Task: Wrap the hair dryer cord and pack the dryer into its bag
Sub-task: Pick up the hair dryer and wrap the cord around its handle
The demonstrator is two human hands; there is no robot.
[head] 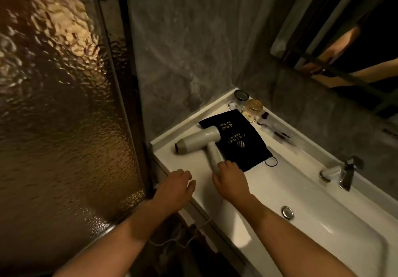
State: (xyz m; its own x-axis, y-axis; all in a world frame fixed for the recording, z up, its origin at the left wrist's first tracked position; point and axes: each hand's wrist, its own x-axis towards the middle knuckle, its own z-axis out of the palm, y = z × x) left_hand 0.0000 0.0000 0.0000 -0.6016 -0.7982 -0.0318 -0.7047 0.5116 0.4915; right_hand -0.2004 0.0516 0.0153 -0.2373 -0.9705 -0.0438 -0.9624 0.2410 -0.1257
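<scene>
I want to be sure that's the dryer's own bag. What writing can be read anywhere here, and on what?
"Hair Dryer": gold print on the black bag, beside the hair dryer.
Other gold lines and a round logo on the bag: too small and blurred to read.
Jars by the wall: no readable label.
Nothing readable on the dryer.
</scene>
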